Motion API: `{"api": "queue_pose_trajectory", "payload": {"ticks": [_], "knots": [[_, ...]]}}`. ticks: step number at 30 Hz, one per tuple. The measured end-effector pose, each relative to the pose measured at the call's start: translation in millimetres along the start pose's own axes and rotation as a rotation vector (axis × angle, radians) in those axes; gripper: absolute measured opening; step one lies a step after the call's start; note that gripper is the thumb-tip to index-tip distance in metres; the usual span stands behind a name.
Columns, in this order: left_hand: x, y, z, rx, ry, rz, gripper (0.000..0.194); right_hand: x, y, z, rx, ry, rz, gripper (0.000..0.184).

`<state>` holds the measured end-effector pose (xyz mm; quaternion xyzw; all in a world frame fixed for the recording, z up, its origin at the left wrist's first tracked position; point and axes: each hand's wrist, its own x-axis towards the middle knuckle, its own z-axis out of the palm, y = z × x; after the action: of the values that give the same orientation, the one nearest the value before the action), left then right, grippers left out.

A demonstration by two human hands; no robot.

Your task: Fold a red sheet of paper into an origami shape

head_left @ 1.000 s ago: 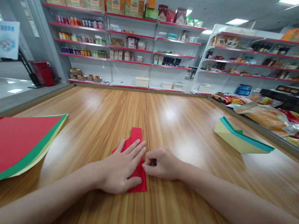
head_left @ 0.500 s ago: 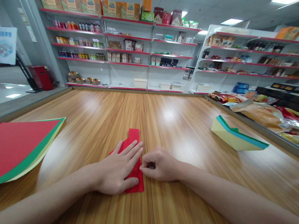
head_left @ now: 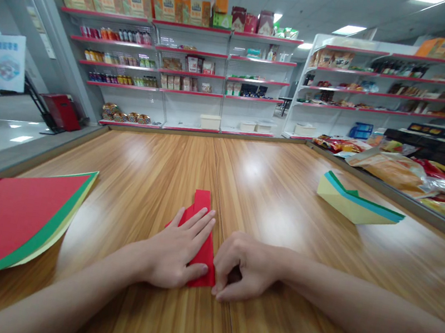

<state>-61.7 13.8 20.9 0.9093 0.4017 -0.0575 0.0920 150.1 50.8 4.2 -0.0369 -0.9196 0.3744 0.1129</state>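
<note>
A strip of folded red paper lies on the wooden table, narrow at its far end and wider at the near end. My left hand rests flat across it with fingers spread, covering its middle and left part. Thumb and fingertips of my right hand are pinched together at the paper's near right corner. Whether paper sits between those fingertips is hard to see, but they touch its edge.
Large red, green and pale yellow sheets are stacked at the left. A folded paper boat in yellow, blue and green stands at the right. Packaged snacks lie beyond the right rim. Stocked shelves line the back.
My right hand has slid toward me along the paper's right edge, from about its middle to the near corner. My left hand has stayed flat in place.
</note>
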Motion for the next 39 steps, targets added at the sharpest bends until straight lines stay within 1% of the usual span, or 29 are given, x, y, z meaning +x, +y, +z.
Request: {"api": "queue_pose_trajectory", "payload": {"ticks": [1,2,3,5,6,7,9,15,19,22,26,31,34,39], "knots": [[0,0,0.0,-0.002,-0.001,-0.002,0.082,1,0,0,0.064,0.014,0.041,0.018],[0,0,0.2,-0.002,0.001,-0.001,0.082,2,0,0,0.108,0.060,0.101,0.020],[0,-1,0.7,-0.002,0.005,0.002,0.082,3,1,1,0.122,0.138,0.171,0.020],[0,-2,1.8,0.001,0.014,0.011,0.081,6,2,4,0.065,0.308,0.286,0.017],[0,-2,2.4,0.002,0.017,0.015,0.081,8,2,6,0.014,0.368,0.311,0.016],[0,-3,2.9,0.001,0.020,0.017,0.081,9,3,7,-0.031,0.400,0.312,0.014],[0,-3,3.4,-0.004,0.021,0.020,0.081,9,4,10,-0.080,0.387,0.270,0.011],[-2,-2,1.3,-0.019,0.020,0.013,0.083,2,5,8,-0.029,0.160,0.108,0.013],[-1,0,-1.5,-0.019,-0.004,-0.004,0.084,1,4,6,-0.018,0.117,0.082,0.012],[-1,0,-1.7,-0.021,-0.005,-0.004,0.083,2,5,8,-0.059,0.155,0.108,0.012],[-1,-2,0.7,-0.021,0.011,0.015,0.089,3,10,10,-0.119,0.236,0.145,0.015],[0,-4,2.3,-0.027,0.012,0.034,0.089,6,13,4,-0.154,0.303,0.213,0.016],[0,-4,1.5,-0.030,0.006,0.033,0.089,9,13,0,-0.178,0.322,0.250,0.015],[0,-1,-1.0,-0.030,-0.006,0.023,0.087,11,19,-2,-0.249,0.387,0.296,0.014]]}}
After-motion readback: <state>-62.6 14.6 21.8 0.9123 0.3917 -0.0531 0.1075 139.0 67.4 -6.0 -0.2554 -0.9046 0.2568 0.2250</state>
